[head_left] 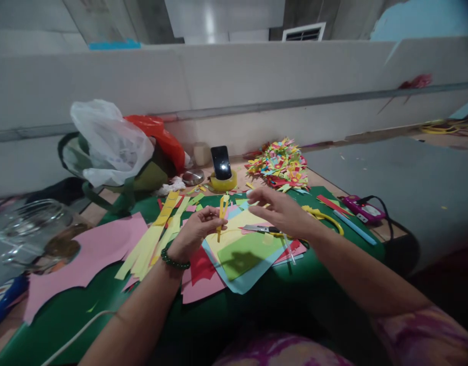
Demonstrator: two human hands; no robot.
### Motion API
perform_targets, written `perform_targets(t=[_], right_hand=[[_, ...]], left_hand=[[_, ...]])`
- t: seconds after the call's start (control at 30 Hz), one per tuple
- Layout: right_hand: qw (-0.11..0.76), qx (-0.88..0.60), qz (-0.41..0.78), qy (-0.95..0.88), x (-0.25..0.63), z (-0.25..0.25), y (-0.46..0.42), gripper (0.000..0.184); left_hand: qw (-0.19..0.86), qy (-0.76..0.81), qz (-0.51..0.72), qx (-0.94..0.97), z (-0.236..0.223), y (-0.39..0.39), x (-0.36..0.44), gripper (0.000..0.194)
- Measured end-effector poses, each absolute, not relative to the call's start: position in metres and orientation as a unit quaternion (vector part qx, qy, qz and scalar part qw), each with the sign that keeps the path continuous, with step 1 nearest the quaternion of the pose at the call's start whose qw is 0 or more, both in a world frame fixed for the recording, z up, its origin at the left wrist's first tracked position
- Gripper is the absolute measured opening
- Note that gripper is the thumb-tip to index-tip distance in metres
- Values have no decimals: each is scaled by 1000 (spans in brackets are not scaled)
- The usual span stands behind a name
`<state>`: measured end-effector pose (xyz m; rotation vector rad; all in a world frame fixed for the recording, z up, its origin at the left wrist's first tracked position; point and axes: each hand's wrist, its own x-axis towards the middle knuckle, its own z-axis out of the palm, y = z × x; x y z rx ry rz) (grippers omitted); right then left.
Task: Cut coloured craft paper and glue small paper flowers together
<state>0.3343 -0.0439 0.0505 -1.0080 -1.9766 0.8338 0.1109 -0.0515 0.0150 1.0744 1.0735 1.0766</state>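
Observation:
My left hand (199, 230) pinches a narrow folded strip of yellow paper (222, 208) upright between thumb and fingers. Just to the right hovers my right hand (275, 209), its thumb and forefinger apart; a small pale spot at its fingertips is too blurred to name. Below the right hand, scissors (259, 229) with silver blades lie on stacked coloured paper, their handles partly hidden by the wrist. A light green sheet (249, 254) tops the stack, over light blue, pink and red pieces. A curved yellow handle (335, 221) shows beyond the right forearm.
Yellow paper strips (152, 244) and a pink cut-out sheet (100, 249) lie left on the green table cover (115, 290). Behind stand a phone (221, 161) against a yellow tape roll (224, 183), a paper-flower heap (282, 165) and bags (112, 147). A purple device (366, 209) sits right.

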Motion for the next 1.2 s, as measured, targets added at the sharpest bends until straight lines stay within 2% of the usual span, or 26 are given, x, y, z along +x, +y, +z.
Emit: perform_targets(t=[0.3,0.5,0.63,0.7,0.77,0.83,0.93,1.03,1.2], right_hand=[[392,-371,414,-733,281,20,-5,20],[417,-351,501,-672,291,14,7,24],[438,-356,508,-650,300,21,5,7],[402,-331,545,-657,301,25,-5,21],[297,-303,611,-669,297,25,-18,33],[207,-299,663,-654,287,22,-29,34],[168,-309,733,-582,270,11,-39,35],[194,-321,772,-514,258,2,-38,32],[309,-337,786,-416,254,-6,-30,34]], left_hand=[[584,469,434,501,0,-54,109,28],[590,468,487,441,-1,-51,106,53],[527,474,598,375,-4,-45,105,55],[481,477,657,331,-4,-42,104,50],[451,477,695,294,-4,-40,103,45],[431,472,718,276,-4,-39,102,42],[409,451,740,286,-5,-41,105,39],[412,434,743,299,-7,-43,111,37],[451,415,731,299,-8,-46,121,37]])
